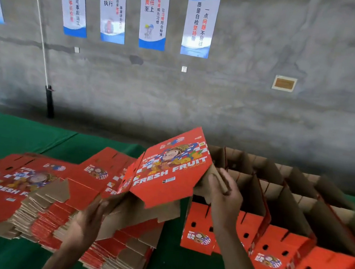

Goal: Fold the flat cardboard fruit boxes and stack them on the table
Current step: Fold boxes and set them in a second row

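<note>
A red "FRESH FRUIT" cardboard box point(170, 168) is lifted and tilted above the table, partly opened, its brown flaps hanging below. My left hand point(88, 220) grips a brown flap at its lower left edge. My right hand point(224, 195) holds a brown flap at its right side. Under it lies a thick stack of flat red boxes point(45, 201). To the right stand several folded open-topped boxes point(274, 219) in rows, brown inside and red outside.
A green cloth covers the table point(9, 131). Behind it is a grey concrete wall with several blue-and-white posters point(154, 14). A white cord runs down to a black post point(50, 100) at the table's far left edge.
</note>
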Tool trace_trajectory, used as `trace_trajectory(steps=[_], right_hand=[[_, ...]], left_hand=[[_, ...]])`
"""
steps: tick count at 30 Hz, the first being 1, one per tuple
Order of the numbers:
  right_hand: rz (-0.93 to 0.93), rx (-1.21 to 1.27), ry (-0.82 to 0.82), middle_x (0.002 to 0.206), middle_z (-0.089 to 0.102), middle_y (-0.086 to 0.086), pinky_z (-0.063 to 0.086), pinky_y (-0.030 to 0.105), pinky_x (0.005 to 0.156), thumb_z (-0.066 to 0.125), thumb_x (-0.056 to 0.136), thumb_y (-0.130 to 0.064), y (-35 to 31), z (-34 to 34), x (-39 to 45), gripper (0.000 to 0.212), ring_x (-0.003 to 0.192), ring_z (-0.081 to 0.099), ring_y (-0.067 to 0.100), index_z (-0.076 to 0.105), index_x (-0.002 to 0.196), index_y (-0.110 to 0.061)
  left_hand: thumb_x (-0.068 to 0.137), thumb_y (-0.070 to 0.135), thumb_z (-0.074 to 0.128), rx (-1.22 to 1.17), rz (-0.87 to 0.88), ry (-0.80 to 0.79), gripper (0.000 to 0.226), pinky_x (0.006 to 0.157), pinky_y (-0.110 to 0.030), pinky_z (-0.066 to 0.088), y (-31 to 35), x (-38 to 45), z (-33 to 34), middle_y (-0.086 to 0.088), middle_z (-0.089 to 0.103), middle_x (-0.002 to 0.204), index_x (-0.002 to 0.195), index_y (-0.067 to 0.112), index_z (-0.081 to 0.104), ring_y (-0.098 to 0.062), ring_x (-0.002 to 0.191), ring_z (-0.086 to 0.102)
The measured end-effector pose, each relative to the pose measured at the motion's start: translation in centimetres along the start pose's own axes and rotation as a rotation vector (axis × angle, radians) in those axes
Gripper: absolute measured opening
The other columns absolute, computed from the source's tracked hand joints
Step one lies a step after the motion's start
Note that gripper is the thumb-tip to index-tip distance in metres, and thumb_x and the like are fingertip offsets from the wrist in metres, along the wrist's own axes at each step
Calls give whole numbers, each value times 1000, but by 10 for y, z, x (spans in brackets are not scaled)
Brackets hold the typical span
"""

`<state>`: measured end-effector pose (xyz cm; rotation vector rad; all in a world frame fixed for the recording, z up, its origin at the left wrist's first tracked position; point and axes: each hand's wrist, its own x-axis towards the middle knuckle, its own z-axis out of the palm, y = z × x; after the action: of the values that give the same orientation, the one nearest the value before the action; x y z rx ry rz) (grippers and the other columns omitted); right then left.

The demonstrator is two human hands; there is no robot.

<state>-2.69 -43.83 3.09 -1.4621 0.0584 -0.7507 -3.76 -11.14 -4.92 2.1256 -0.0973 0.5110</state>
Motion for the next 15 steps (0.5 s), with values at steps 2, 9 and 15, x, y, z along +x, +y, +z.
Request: trace_trajectory(steps=[2,9,15], right_hand=[[-29,24,-3,117,75,-10,59,34,93,71,97,-19,-8,-4,3,32,112,69,7,70,128,-28],[-217,-247,-188,114,69,-34,48,9,90,63,103,-29,-50,-34,15,27,111,61,-13,66,127,-39],[-136,-65,-261,111,77,-9,57,19,79,68,97,-43,-112,-71,42,17,104,72,8,76,112,-40]], left_hand=[[106,41,49,-231,-136,108,34,67,-29,54,12,5,7,-4,75,96,116,17,71,-29,86,71],[105,31,55,-949,-424,290,23,97,-53,53,66,23,-9,-17,63,121,126,23,59,-37,108,65],[102,22,62,-1034,-315,456,12,63,-19,59,111,48,-44,10,74,92,101,21,74,-6,89,67]])
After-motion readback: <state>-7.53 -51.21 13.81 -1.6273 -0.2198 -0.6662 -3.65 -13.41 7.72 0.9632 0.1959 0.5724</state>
